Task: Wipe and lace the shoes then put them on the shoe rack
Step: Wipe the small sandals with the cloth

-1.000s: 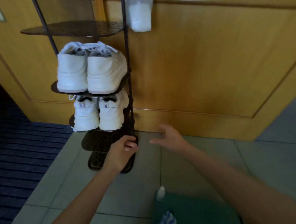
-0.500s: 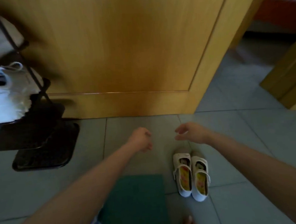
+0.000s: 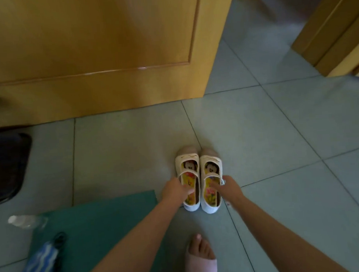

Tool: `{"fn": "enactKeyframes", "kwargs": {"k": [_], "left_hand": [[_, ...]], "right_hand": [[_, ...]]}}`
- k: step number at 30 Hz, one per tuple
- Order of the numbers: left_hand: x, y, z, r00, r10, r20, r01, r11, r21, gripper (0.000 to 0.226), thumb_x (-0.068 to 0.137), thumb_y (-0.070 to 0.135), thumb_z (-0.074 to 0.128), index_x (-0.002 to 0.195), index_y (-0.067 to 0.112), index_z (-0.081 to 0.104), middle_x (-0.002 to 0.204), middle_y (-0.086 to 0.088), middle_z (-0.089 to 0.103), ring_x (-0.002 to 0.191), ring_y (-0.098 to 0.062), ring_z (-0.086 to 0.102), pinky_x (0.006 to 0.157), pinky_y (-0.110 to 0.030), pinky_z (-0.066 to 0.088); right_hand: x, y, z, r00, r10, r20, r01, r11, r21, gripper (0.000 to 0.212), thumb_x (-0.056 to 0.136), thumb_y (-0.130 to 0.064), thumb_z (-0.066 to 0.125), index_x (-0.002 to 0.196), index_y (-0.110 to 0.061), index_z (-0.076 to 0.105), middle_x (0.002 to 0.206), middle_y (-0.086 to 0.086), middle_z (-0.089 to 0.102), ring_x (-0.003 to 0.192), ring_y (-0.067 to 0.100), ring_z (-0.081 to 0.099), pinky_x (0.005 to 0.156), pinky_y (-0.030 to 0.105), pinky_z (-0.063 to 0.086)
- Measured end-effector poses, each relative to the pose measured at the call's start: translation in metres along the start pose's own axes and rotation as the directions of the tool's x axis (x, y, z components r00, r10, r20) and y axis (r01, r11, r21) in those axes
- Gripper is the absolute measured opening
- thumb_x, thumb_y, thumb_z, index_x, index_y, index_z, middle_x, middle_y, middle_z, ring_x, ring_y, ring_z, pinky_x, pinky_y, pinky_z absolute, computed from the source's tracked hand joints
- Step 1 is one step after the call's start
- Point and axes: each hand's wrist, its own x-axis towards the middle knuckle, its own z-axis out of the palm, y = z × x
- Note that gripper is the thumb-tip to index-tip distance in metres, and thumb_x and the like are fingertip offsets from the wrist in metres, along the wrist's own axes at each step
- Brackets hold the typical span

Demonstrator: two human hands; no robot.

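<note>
Shoes: a small pale pair stands side by side on the floor tiles (image 3: 259,141), walls touching, toes toward the wooden door (image 3: 93,46); each has a thin strap across a wide opening and a bright printed insole.
Left shoe (image 3: 186,158): just beside the corner of the green mat (image 3: 95,222).
Right shoe (image 3: 210,163): its strap (image 3: 212,177) ends at a small metal fitting on the outer side.
Left hand (image 3: 176,191): pinches the outer wall of the left shoe, one digit inside the opening and the rest outside; how firmly, I cannot tell.
Right hand (image 3: 229,187): pinches the outer wall of the right shoe near the strap's end, one finger reaching inside.
Handling: they look light, with soft, thin uppers and a flat sole, so one hand per shoe should do. The side wall will likely fold under a hard pinch.
Where to hold: the heel rim or the wall beside the strap seems best. Pulling on the strap alone could strain its fastening.
Laces: none visible on this pair, so wiping seems the step that matters.
Cleaning things: a clear bottle (image 3: 25,221) and a blue striped cloth (image 3: 39,271) lie at the mat's far side, well apart from the shoes.
Shoe rack (image 3: 2,167): only its dark base shows at the left edge.
Foot (image 3: 201,259): in a pink slipper, near the heels.
</note>
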Motion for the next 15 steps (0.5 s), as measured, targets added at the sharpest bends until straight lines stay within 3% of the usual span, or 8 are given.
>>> {"fn": "enactKeyframes", "kwargs": {"k": [4, 8, 11, 15], "left_hand": [[0.015, -0.009, 0.014, 0.998, -0.022, -0.058, 0.024, 0.999, 0.030, 0.056, 0.076, 0.046, 0.070, 0.115, 0.010, 0.054, 0.111, -0.008, 0.064, 0.097, -0.028, 0.063, 0.081, -0.041, 0.055], [0.024, -0.013, 0.022, 0.994, -0.038, -0.106, 0.042, 0.999, 0.034, 0.057, 0.073, 0.052, 0.070, 0.113, 0.014, 0.054, 0.108, -0.006, 0.064, 0.093, -0.024, 0.064, 0.079, -0.039, 0.056], [0.027, -0.014, 0.032, 0.992, -0.056, -0.114, 0.057, 0.998, 0.003, 0.056, 0.072, 0.050, 0.072, 0.113, 0.016, 0.053, 0.107, -0.004, 0.064, 0.093, -0.023, 0.064, 0.080, -0.038, 0.056], [0.032, -0.019, 0.044, 0.983, -0.039, -0.178, 0.038, 0.999, -0.006, 0.050, 0.073, 0.039, 0.074, 0.113, 0.017, 0.054, 0.106, -0.004, 0.065, 0.092, -0.022, 0.065, 0.081, -0.040, 0.056]], "right_hand": [[0.020, 0.034, 0.024, 0.996, 0.082, -0.018, -0.080, 0.989, 0.128, 0.052, 0.086, -0.044, 0.059, 0.121, -0.007, 0.053, 0.117, 0.018, 0.061, 0.097, 0.032, 0.060, 0.087, 0.047, 0.052], [0.014, 0.028, 0.031, 0.991, 0.124, -0.055, -0.110, 0.972, 0.207, 0.063, 0.085, -0.046, 0.061, 0.134, -0.011, 0.043, 0.129, 0.014, 0.054, 0.114, 0.035, 0.055, 0.092, 0.052, 0.049], [0.019, 0.027, 0.041, 0.991, 0.112, -0.068, -0.096, 0.976, 0.197, 0.077, 0.072, -0.056, 0.069, 0.133, -0.016, 0.043, 0.127, 0.009, 0.056, 0.112, 0.031, 0.057, 0.093, 0.050, 0.049], [0.023, 0.028, 0.052, 0.985, 0.132, -0.113, -0.109, 0.976, 0.187, 0.084, 0.066, -0.049, 0.075, 0.135, -0.018, 0.038, 0.128, 0.009, 0.054, 0.114, 0.028, 0.055, 0.094, 0.045, 0.048]]}}
